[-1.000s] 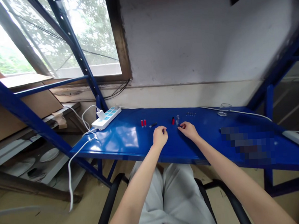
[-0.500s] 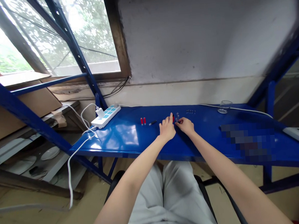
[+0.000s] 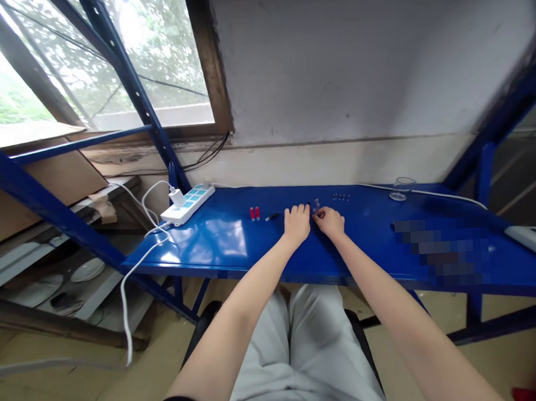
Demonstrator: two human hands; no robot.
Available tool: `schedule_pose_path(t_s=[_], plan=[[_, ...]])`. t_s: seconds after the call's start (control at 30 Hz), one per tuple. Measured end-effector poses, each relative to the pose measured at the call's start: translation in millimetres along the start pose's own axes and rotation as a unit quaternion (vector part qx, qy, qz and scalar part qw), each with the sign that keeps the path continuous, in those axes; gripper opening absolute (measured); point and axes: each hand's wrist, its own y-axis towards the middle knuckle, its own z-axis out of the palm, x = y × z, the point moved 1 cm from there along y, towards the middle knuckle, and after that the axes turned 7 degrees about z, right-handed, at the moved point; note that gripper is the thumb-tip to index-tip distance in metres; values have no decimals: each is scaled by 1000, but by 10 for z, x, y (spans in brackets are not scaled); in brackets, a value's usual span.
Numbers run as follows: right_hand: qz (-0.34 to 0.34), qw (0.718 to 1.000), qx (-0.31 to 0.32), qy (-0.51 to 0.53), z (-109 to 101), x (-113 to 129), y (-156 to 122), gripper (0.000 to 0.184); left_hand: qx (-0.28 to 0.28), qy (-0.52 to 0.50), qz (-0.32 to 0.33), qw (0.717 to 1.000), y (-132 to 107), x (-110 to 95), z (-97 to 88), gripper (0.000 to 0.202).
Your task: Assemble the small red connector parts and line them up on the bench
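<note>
Both hands are close together over the blue table (image 3: 217, 264). My left hand (image 3: 297, 224) is closed with its fingers bent side by side; whatever is beneath them is hidden, and a dark tip peeks out past the index finger. Just to its right, my right hand (image 3: 331, 223) is pinched with its fingertips low; the tiny thing in them cannot be made out. Small clear pieces (image 3: 316, 203) stand right behind the fingertips. Left of the hands lie a short dark stick with a pale end (image 3: 272, 216) and two red cylinders with clear ends (image 3: 255, 213), side by side.
Several tiny pieces (image 3: 341, 197) are lined up behind my right hand. A clear glass (image 3: 402, 189) stands at the back right, near a white cable. A white power strip (image 3: 189, 205) with a plug is at the left end. A blurred dark patch (image 3: 441, 250) covers the right side.
My left index finger, stretched forward before, is now drawn in beside the others. The red piece seen between the hands is now hidden. My right hand has shifted slightly left.
</note>
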Motion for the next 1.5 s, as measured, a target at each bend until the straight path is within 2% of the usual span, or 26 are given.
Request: schedule_pose_path(t_s=[0.17, 0.33, 0.53, 0.77, 0.9, 1.1, 1.5], plan=[[-17, 999, -14, -32, 4, 5, -63, 18, -28, 3, -13, 1000, 28, 13, 1, 30], [-62, 995, -29, -73, -32, 20, -161, 19, -81, -110, -77, 988, -69, 114, -40, 16], [-181, 972, -59, -137, -76, 111, -311, 25, -203, -291, -107, 929, -325, 250, -133, 12], [-278, 938, -108, -177, -66, 154, -345, 29, -264, -366, -140, 882, -420, 299, -120, 10], [-302, 927, -135, -175, -42, 133, -320, 28, -269, -388, -134, 871, -415, 304, -129, 9], [-290, 929, -142, -181, -46, 127, -327, 26, -272, -412, -133, 859, -407, 302, -134, 9], [-297, 921, -152, -200, -79, 122, -331, 28, -242, -418, -93, 871, -417, 267, -96, 13]])
